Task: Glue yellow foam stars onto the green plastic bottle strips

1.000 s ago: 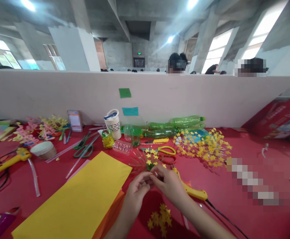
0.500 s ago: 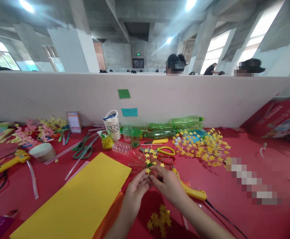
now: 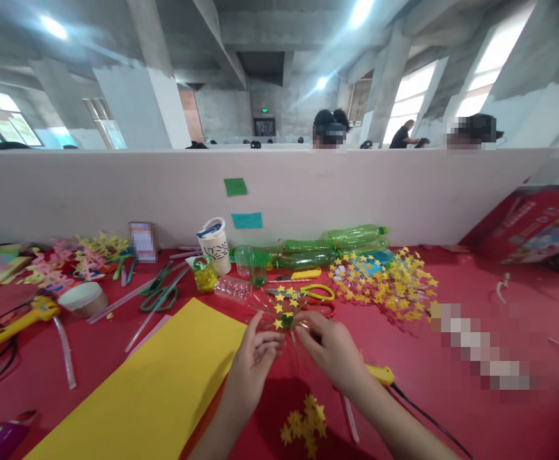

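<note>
Between my hands is a clear cut plastic bottle piece (image 3: 287,321), its thin strips fanned out around a green middle. Small yellow stars (image 3: 279,308) sit on some of the strips. My left hand (image 3: 256,352) grips its left side with bent fingers. From the right, my right hand (image 3: 331,345) pinches at the strips, thumb and fingers close together; the exact fingertip contact is hard to see. A small pile of loose yellow stars (image 3: 304,423) lies on the red table just below my hands. Beside my right wrist lies a yellow glue gun (image 3: 379,374), partly hidden.
Yellow card sheets (image 3: 149,383) lie to the left. Scissors with yellow handles (image 3: 318,292), a yellow cutter (image 3: 306,275) and green bottles (image 3: 310,257) are behind my hands. A star-tipped bunch (image 3: 404,287) stands at right, a paper cup (image 3: 216,249) by the white partition (image 3: 164,185).
My hands have moved apart, showing more of the green middle and spread strips. My right hand now covers more of the glue gun. The view has shifted slightly.
</note>
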`<state>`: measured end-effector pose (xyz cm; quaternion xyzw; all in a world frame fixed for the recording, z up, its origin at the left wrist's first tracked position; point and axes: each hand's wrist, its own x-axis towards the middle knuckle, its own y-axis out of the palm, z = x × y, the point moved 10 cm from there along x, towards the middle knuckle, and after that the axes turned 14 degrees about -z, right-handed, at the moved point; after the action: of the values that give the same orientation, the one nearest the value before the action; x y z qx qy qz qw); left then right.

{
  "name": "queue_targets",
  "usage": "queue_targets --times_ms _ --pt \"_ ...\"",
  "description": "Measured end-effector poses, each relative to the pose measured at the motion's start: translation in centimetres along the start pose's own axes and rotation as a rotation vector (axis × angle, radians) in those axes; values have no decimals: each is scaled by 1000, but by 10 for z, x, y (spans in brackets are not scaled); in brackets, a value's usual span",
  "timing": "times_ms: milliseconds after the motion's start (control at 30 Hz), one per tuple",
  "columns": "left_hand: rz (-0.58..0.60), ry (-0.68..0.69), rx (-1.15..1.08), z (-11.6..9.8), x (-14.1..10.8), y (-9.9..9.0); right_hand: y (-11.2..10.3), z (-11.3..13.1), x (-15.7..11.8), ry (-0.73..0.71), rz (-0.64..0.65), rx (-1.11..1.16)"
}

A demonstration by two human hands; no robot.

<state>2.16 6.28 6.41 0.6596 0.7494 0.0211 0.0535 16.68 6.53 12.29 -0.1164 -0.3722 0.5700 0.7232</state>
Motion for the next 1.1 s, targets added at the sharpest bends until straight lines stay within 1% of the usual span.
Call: queue_targets --times_ms 67,133,200,300,367,533,700,800,867,900,967,1067,1100 --pt "5 3 5 -7 0 0 -14 -2 5 9 -46 44" --pt "-23 20 43 -13 1 -4 -27 -10 11 31 -89 55" --pt "-84 48 102 -19 2 -12 -36 -20 18 54 -117 23" --pt "-203 96 178 -28 5 -28 -41 -38 27 69 -127 -58" --pt "-254 134 206 -36 7 -37 -38 -48 31 66 -110 -103" --pt "-318 231 316 -55 10 -51 -31 -62 38 43 -76 -164" --pt "-370 376 456 -75 11 -54 -20 -62 38 1 -9 -141" --pt "-458 435 538 -83 14 -65 -10 -60 34 -35 59 -123" --pt "-503 424 571 -82 21 -74 -4 -61 32 -39 92 -118" --pt "-515 406 559 -80 26 -79 -3 -63 31 -35 101 -117" --pt "-541 375 457 -74 36 -89 -2 -66 31 -19 107 -116" --pt "-590 406 214 -66 45 -99 -4 -69 32 4 102 -114" --pt "-611 423 173 -62 46 -100 -4 -69 32 10 100 -114"
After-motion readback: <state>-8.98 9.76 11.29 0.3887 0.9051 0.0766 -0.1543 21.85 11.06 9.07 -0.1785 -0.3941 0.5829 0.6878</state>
